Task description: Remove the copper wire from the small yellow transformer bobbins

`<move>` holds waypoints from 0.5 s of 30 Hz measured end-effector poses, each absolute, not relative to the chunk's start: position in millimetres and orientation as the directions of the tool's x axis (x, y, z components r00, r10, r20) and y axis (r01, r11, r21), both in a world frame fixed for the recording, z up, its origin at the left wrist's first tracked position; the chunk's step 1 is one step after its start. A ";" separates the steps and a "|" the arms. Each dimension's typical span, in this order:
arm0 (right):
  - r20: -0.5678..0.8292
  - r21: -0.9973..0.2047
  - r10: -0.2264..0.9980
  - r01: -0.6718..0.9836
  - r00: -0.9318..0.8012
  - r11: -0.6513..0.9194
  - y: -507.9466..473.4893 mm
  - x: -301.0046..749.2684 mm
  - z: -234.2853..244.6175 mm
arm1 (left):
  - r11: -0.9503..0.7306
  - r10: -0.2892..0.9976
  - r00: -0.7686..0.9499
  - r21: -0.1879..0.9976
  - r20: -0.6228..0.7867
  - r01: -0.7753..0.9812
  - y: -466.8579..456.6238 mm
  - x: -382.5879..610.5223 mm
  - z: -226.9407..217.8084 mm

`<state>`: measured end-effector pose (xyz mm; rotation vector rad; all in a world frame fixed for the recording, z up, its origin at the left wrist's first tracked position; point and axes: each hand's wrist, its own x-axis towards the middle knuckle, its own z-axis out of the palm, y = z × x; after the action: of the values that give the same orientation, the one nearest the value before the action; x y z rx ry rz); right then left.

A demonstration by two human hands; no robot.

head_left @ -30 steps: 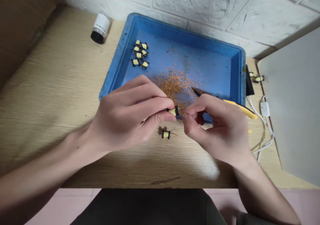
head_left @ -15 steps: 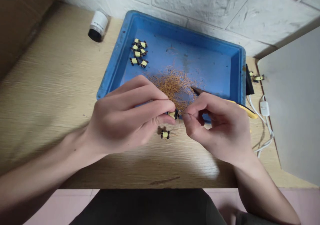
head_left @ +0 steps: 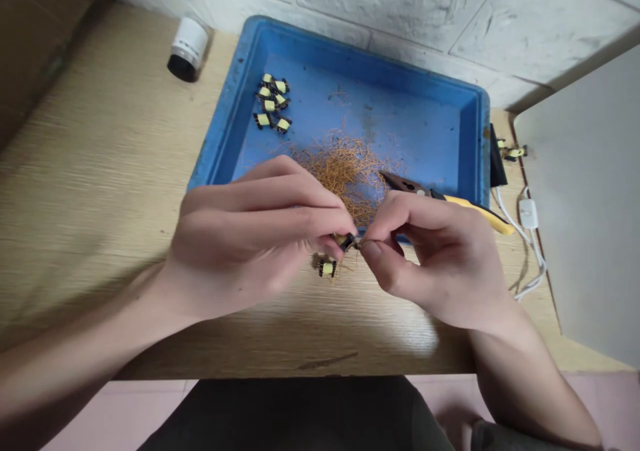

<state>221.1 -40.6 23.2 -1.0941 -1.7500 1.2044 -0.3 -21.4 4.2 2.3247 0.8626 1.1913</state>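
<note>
**Small coil bobbin pinched just over the blue tray's near rim**

I read the left hand (head_left: pixel 240 251) as closed, its fingers gripping a yellow-taped coil bobbin (head_left: pixel 345 241). The right hand (head_left: pixel 430 257) meets it, its fingers pinched shut at the bobbin's dark end; whatever they hold is too fine for me to make out. I'd judge the bobbin light, stiff and easy to drop, with fragile pins, so I'd take it by the taped body. Its long axis looks roughly level, running left to right, with the dark end toward the right hand, though the fingers hide much of it.

Measured from the blue plastic tray (head_left: pixel 350 44): a loose pile of copper wire clippings (head_left: pixel 345 171) lies inside, just behind the hands. A cluster of similar bobbins (head_left: pixel 273 101) sits toward its back left. Yellow-handled pliers (head_left: pixel 475 207) reach over its right rim beneath the right hand. One more bobbin (head_left: pixel 327 268) rests on the tabletop (head_left: pixel 100 171) just in front of it.
</note>
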 end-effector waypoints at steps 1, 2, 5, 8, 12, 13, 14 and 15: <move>0.091 -0.956 0.923 0.228 -0.374 0.186 -40.5 221.7 23.1 | -0.742 0.667 0.456 0.586 0.590 0.326 -19.8 -0.8 3.3; 0.074 -0.961 0.922 0.221 -0.381 0.168 -40.4 222.3 22.9 | -0.741 0.666 0.463 0.594 0.585 0.314 -18.5 -1.2 2.4; 0.028 -0.968 0.919 0.218 -0.392 0.122 -39.7 224.0 23.1 | -0.737 0.661 0.487 0.615 0.571 0.279 -16.4 -1.8 0.6; 0.011 -0.966 0.913 0.231 -0.408 0.115 -38.6 224.9 23.6 | -0.716 0.671 0.499 0.655 0.549 0.243 -16.6 -1.8 -0.7; -0.004 -0.976 0.917 0.201 -0.399 0.083 -37.2 224.5 22.4 | -0.690 0.712 0.476 0.643 0.517 0.333 -19.0 -3.4 -1.8; 0.000 -0.979 0.923 0.190 -0.386 0.080 -36.9 224.2 21.7 | -0.692 0.716 0.464 0.615 0.521 0.377 -19.8 -4.0 -1.9; 0.004 -0.980 0.927 0.183 -0.375 0.078 -36.5 223.8 20.9 | -0.687 0.725 0.453 0.595 0.519 0.419 -20.6 -4.5 -1.7; 0.008 -0.981 0.930 0.180 -0.367 0.079 -36.2 223.5 20.2 | -0.680 0.733 0.445 0.583 0.515 0.446 -21.5 -4.7 -1.2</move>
<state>223.5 -36.2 20.2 -1.1170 -1.6526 1.3474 -4.7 -21.5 -1.2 2.3385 1.0010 1.0973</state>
